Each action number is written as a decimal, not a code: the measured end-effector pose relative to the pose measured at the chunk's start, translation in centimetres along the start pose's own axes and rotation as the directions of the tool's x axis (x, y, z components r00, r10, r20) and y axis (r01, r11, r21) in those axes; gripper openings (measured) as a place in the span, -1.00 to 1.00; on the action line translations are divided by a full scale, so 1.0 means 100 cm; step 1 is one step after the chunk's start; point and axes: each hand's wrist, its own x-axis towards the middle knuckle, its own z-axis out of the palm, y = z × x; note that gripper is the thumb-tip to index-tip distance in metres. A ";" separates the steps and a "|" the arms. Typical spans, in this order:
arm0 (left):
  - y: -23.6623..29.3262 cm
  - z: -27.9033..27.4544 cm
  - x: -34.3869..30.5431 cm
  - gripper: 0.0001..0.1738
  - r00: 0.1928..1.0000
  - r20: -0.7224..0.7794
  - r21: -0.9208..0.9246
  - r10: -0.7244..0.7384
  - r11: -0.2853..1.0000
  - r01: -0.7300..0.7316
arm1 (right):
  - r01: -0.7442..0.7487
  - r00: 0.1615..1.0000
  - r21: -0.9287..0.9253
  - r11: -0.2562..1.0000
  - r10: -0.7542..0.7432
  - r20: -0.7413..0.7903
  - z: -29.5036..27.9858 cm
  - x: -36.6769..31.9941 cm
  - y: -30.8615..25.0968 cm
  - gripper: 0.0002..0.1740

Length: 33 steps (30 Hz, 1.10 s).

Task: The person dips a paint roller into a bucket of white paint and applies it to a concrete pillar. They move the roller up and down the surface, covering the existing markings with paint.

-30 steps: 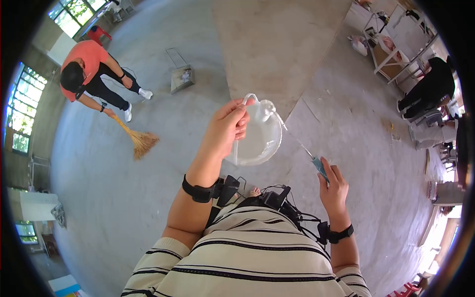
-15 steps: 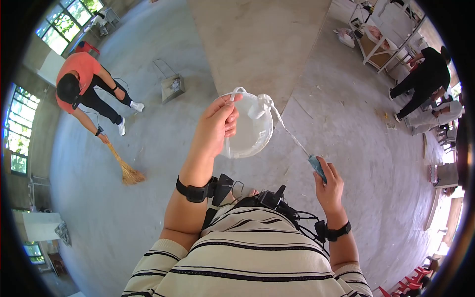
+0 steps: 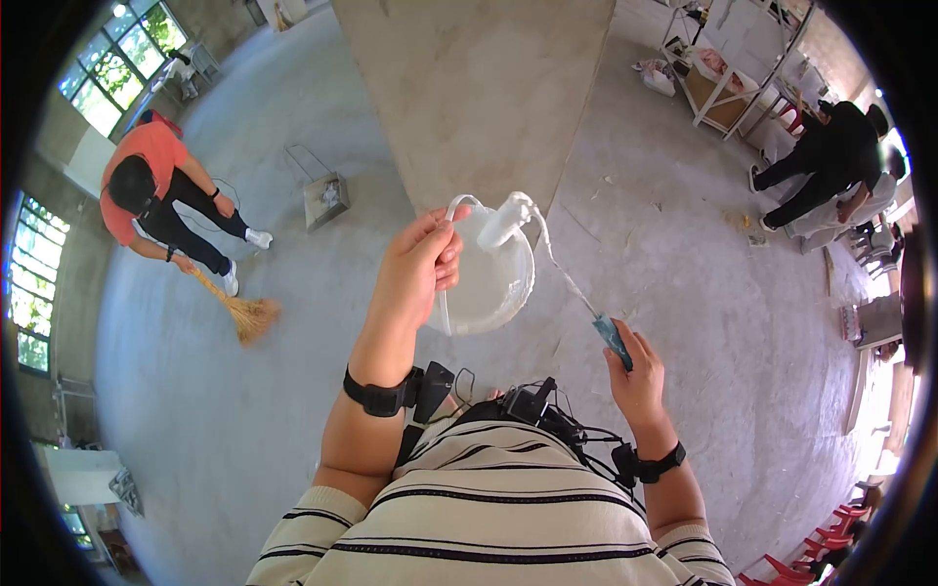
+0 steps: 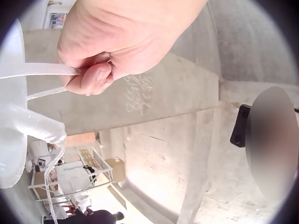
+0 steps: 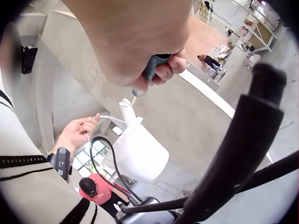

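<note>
My left hand [image 3: 418, 266] grips the thin handle [image 4: 39, 69] of a white bucket [image 3: 491, 293], which hangs tilted beside the fingers. In my right hand [image 3: 640, 383] is the teal grip [image 3: 613, 342] of a paint roller; its bent metal rod, smeared white, runs up to the bucket. The white roller head [image 3: 505, 221] lies at the bucket's rim, on the side away from my body. In the right wrist view the bucket [image 5: 141, 151] shows from outside, with the roller's white end [image 5: 127, 110] above its rim. The bucket's contents are pale and hard to make out.
At the left a person in a coral shirt [image 3: 147, 176] holds a straw broom [image 3: 251, 316]. A metal dustpan [image 3: 325, 199] stands on the floor. Ahead rises a broad concrete pillar [image 3: 479, 88]. Back right are a white rack [image 3: 728, 93] and a person in black [image 3: 831, 161].
Both my hands have shifted slightly left, with the bucket and roller. The roller head has tilted and stands out more at the rim. The pillar and rack have moved left in view.
</note>
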 end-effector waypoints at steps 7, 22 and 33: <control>0.005 0.011 0.002 -0.70 1.000 0.021 -0.013 -0.005 1.000 0.005 | -0.218 0.975 0.265 0.939 0.196 0.106 -0.007 -0.008 0.012 -0.60; 0.001 0.007 -0.001 -0.68 0.999 0.050 -0.012 -0.008 1.000 0.009 | -0.298 0.952 0.445 0.845 0.229 0.202 -0.003 -0.017 0.021 -0.58; -0.004 0.008 0.001 -0.69 0.999 0.031 -0.018 -0.020 1.000 0.020 | 0.103 0.991 -0.208 0.973 -0.118 -0.058 -0.014 -0.011 0.000 -0.55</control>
